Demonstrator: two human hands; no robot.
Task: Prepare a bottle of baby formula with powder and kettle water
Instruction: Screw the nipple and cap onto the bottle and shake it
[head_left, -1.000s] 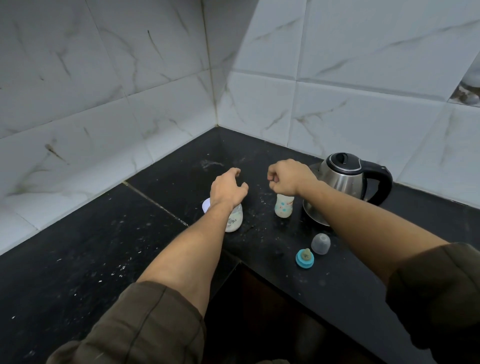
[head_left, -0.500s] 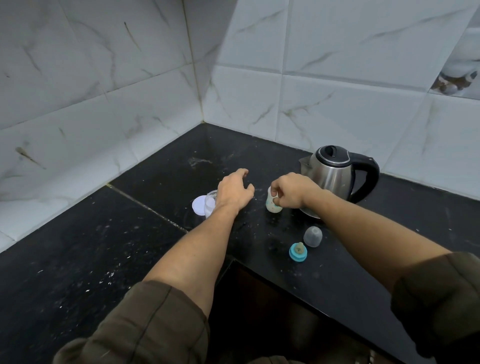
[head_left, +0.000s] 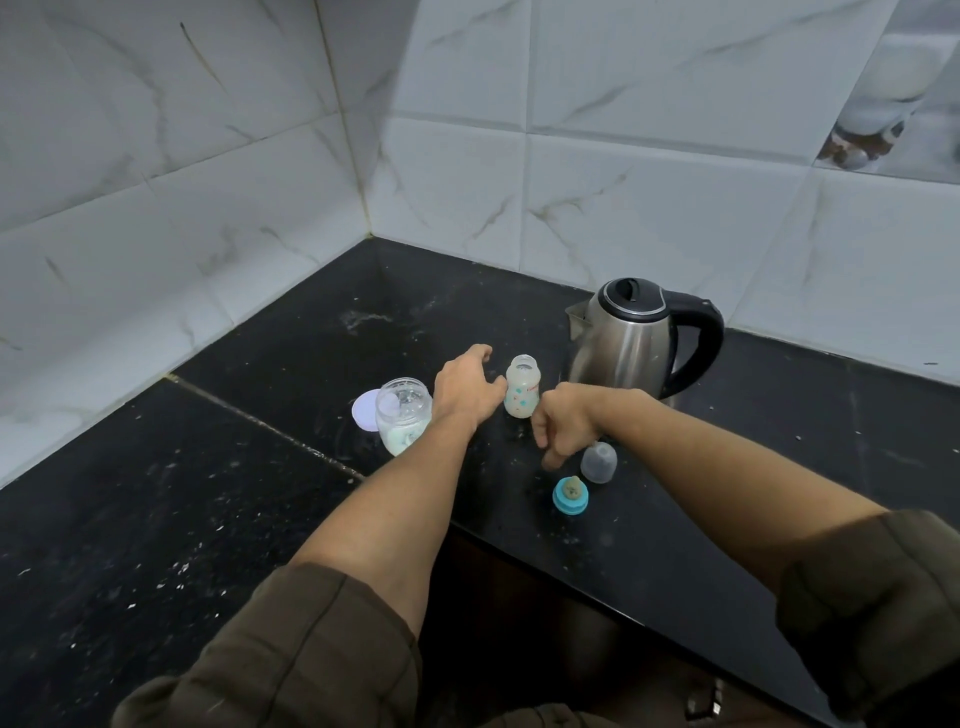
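A small baby bottle (head_left: 522, 386) with a milky fill stands open and upright on the black counter (head_left: 208, 509). My left hand (head_left: 465, 391) hovers just left of it, fingers apart, holding nothing. My right hand (head_left: 563, 423) is in front of the bottle, fingers curled down, fingertips close to the blue teat ring (head_left: 570, 495). A clear bottle cap (head_left: 598, 462) lies beside the ring. A clear jar of white powder (head_left: 403, 414) stands open left of my left hand, its white lid (head_left: 364, 410) flat behind it. The steel kettle (head_left: 631, 339) stands behind the bottle.
White marble tiles form the corner walls behind. The counter's front edge runs diagonally under my right forearm, with a dark opening below it. White specks are scattered over the left counter slab.
My right hand has let go of the baby bottle and dropped toward the teat ring. My left hand has come off the powder jar and shifted right toward the bottle.
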